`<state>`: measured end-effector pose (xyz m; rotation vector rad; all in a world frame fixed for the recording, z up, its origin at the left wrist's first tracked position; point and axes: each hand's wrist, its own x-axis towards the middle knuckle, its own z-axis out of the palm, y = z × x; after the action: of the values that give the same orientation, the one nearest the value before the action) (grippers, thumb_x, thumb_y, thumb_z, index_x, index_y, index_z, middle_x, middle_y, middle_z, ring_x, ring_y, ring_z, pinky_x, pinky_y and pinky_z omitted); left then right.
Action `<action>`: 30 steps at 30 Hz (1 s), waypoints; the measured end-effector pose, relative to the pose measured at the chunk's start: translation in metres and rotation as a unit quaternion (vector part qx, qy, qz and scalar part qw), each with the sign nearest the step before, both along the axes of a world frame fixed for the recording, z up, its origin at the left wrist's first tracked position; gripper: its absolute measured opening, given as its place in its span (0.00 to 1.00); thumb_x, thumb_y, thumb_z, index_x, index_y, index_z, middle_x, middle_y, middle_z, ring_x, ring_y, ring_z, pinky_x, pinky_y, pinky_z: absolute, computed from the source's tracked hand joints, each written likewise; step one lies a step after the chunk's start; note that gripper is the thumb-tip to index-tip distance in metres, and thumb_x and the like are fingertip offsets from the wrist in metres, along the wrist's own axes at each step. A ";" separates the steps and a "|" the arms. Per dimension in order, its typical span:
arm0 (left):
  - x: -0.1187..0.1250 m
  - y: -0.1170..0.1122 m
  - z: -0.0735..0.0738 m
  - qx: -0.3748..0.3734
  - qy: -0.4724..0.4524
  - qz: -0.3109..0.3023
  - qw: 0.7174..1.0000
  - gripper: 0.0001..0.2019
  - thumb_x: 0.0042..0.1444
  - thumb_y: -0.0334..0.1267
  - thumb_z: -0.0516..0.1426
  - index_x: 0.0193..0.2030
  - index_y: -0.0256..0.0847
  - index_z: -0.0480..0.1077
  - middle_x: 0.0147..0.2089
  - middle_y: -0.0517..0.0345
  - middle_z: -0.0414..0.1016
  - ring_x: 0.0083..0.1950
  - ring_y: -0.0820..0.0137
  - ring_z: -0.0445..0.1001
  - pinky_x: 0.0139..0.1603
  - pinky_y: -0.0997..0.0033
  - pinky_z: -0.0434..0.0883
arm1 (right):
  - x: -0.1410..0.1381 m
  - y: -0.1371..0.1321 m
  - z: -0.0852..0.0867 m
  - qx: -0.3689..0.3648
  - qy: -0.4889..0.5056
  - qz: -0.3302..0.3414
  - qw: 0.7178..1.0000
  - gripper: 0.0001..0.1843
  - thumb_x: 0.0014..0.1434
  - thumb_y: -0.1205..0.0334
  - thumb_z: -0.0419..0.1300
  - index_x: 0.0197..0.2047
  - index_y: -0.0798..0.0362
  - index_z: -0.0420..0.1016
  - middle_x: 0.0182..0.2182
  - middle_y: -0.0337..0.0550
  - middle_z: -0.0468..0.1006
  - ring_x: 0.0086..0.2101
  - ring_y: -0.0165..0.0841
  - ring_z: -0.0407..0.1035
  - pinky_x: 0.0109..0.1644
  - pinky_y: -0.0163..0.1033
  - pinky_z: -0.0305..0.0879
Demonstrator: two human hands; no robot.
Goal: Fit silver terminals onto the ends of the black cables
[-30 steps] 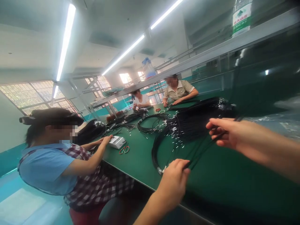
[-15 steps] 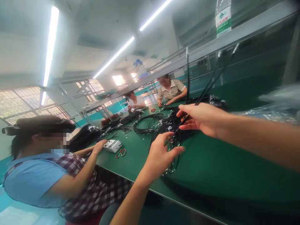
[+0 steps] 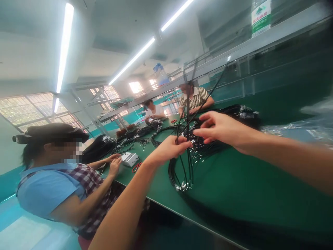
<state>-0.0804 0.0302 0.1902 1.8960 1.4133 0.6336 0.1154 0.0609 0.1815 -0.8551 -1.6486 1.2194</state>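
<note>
Several thin black cables (image 3: pixel 188 163) stand up from my left hand (image 3: pixel 169 150), which pinches them between thumb and fingers. Their upper ends spread apart, and one silver tip (image 3: pixel 229 58) shows at the top right. Just right of the cables is my right hand (image 3: pixel 221 131), its fingers bent but apart, with nothing visible in it. Below my left hand, a loop of black cable (image 3: pixel 170 173) with silver ends lies on the green table (image 3: pixel 249 194). Behind my hands is a larger pile of black cables (image 3: pixel 221 144), partly covered by my right hand.
A co-worker in a checked apron (image 3: pixel 91 187) sits at the left, both hands by a white box (image 3: pixel 130 159). Red-handled scissors (image 3: pixel 136 167) lie beside it. Two people sit across the table. A shelf rail (image 3: pixel 286 27) carrying a labelled bottle (image 3: pixel 261 19) crosses above; clear plastic (image 3: pixel 299 130) lies right.
My left hand has risen and closed around the cables. My right hand has let go and moved slightly right. The upright cables have shifted left.
</note>
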 end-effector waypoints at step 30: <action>-0.065 0.030 0.004 -0.001 -0.099 0.104 0.990 0.12 0.59 0.45 0.56 0.34 0.35 0.68 0.23 0.67 0.59 0.18 0.84 0.47 0.20 0.78 0.47 | -0.093 -0.029 -0.180 -0.010 -0.143 0.113 0.983 0.11 0.51 0.71 0.55 0.38 0.53 0.71 0.28 0.39 0.71 0.30 0.33 0.65 0.34 0.35 0.58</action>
<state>-0.1452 0.0605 0.1943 1.6435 1.4906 0.8946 0.0221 0.0323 0.0016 -0.9067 -2.0131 1.3156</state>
